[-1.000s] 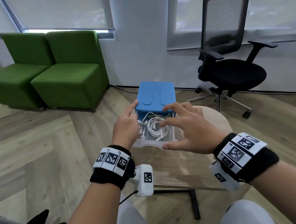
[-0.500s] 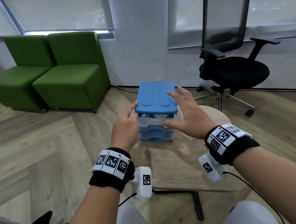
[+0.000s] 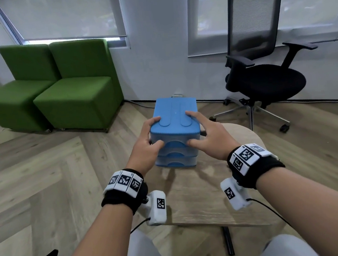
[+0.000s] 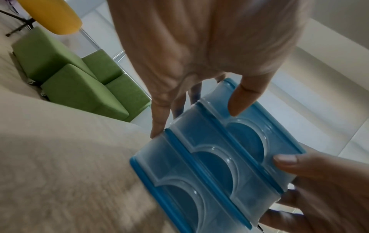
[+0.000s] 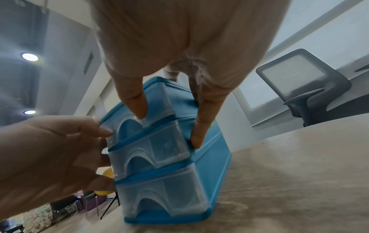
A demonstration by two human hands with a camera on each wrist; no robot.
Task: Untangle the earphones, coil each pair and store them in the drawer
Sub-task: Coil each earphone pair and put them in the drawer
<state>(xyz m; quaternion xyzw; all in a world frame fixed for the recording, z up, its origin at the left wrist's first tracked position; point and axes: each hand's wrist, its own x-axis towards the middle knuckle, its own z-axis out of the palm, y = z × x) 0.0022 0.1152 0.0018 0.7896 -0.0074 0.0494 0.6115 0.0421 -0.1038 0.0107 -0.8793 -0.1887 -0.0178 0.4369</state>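
A blue drawer unit [image 3: 175, 115] with three translucent drawers stands on a small wooden table [image 3: 201, 197]. All three drawers are pushed in. No earphones show in any view. My left hand [image 3: 151, 133] grips the unit's left side, fingers curled over the top edge and thumb on the top drawer front [image 4: 249, 138]. My right hand [image 3: 202, 128] grips the right side, with its thumb [image 5: 135, 100] on the same drawer front, one finger on the lid and the others down the side wall. The unit [image 5: 159, 181] sits flat on the table.
A black office chair [image 3: 262, 73] stands behind the table to the right. Two green seats [image 3: 73, 91] line the wall at the left. The table's rounded edge curves close to the right of the unit. My knees are below the table's near edge.
The top drawer, which stood out with coiled white earphones inside, has been pushed in. Both hands have moved onto the unit and now grip its sides.
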